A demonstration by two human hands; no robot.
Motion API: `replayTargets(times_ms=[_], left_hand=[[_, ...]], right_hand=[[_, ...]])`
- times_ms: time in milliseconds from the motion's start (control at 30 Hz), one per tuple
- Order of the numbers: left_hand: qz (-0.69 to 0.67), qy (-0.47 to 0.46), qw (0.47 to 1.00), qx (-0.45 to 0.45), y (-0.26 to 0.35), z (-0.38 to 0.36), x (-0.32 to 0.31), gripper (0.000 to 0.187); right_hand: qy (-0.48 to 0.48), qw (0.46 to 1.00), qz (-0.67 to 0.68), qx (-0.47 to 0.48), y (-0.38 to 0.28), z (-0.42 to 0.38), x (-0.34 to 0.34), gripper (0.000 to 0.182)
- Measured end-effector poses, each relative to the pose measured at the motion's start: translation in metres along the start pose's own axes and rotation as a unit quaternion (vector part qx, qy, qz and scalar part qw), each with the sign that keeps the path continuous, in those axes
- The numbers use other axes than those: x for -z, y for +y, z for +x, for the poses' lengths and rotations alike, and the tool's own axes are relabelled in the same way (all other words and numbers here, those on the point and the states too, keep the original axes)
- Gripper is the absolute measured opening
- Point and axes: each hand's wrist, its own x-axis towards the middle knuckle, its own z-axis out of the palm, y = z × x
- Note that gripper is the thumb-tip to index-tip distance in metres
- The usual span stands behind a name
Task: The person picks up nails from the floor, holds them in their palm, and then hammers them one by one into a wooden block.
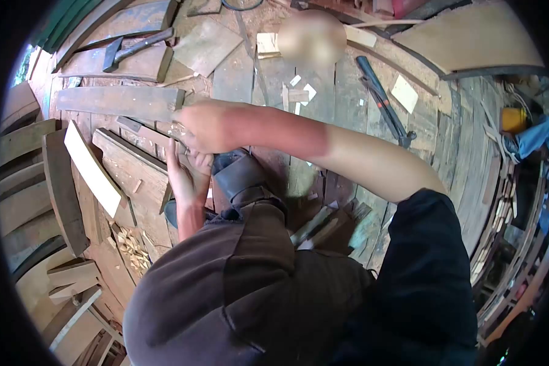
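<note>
My right hand is closed, its back toward the camera, beside the end of a long grey board. What its fingers wrap round is hidden. Just below it, my left hand is turned palm up with curled fingers. Its thumb lies against the near end of a narrow wooden strip, which points up and left. The two hands are very close together, and small shavings show between them. A thick wooden block lies left of my left hand.
A hatchet rests on boards at the upper left. Long-handled cutters lie at the upper right. Curved planks line the left side, near a pale curved piece and wood chips. A yellow container stands far right.
</note>
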Motion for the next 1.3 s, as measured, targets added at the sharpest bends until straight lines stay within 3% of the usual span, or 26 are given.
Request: replayTargets(times_ms=[67, 167, 267, 367, 400, 467, 533, 633, 733, 967, 1067, 1167, 1200, 1300], left_hand=[[0.029, 0.147, 0.988, -0.028, -0.012, -0.004, -0.047, 0.039], [-0.044, 0.065, 0.996, 0.034, -0.010, -0.005, -0.016, 0.042], [-0.119, -0.021, 0.991, 0.050, -0.009, 0.009, 0.021, 0.029], [-0.174, -0.173, 0.967, 0.069, -0.005, 0.011, 0.027, 0.023], [-0.190, -0.072, 0.978, 0.049, -0.002, 0.006, 0.015, 0.028], [-0.199, -0.076, 0.976, 0.037, 0.000, 0.008, 0.026, 0.027], [-0.213, -0.078, 0.973, 0.029, 0.002, 0.009, 0.037, 0.026], [-0.208, -0.053, 0.977, 0.021, 0.002, 0.009, 0.046, 0.026], [-0.199, -0.039, 0.979, 0.011, 0.002, 0.005, 0.040, 0.025], [-0.207, -0.059, 0.977, 0.000, 0.007, 0.002, 0.036, 0.025], [-0.196, -0.053, 0.979, -0.009, 0.011, 0.002, 0.036, 0.024], [-0.208, -0.052, 0.977, -0.020, 0.014, 0.002, 0.039, 0.020], [-0.211, -0.051, 0.976, -0.022, 0.016, 0.003, 0.040, 0.019], [-0.192, -0.051, 0.979, -0.040, 0.025, 0.003, 0.049, 0.018]], right_hand=[[-0.013, 0.999, -0.021, 0.023, 0.003, -0.004, -0.009, 0.039], [-0.017, 1.000, -0.008, 0.014, -0.008, -0.018, -0.009, 0.040], [0.079, 0.991, 0.085, 0.066, 0.008, -0.045, 0.003, 0.040], [0.184, 0.977, 0.102, -0.038, 0.038, -0.101, 0.007, 0.018], [0.192, 0.972, 0.103, -0.084, 0.065, -0.120, -0.005, 0.010], [0.156, 0.981, -0.086, -0.082, 0.103, -0.171, -0.036, 0.010], [0.086, 0.975, -0.173, -0.112, 0.138, -0.222, -0.082, 0.011], [0.122, 0.948, -0.295, 0.000, 0.151, -0.263, -0.113, 0.015], [0.068, 0.965, -0.245, -0.065, 0.161, -0.280, -0.132, 0.018], [0.102, 0.940, -0.322, 0.043, 0.160, -0.272, -0.130, 0.023], [0.148, 0.958, -0.244, -0.013, 0.163, -0.264, -0.115, 0.027], [0.220, 0.941, -0.033, -0.256, 0.164, -0.253, -0.102, 0.028], [0.287, 0.925, -0.064, -0.242, 0.160, -0.246, -0.098, 0.028], [0.312, 0.900, -0.181, -0.246, 0.151, -0.228, -0.091, 0.026]])
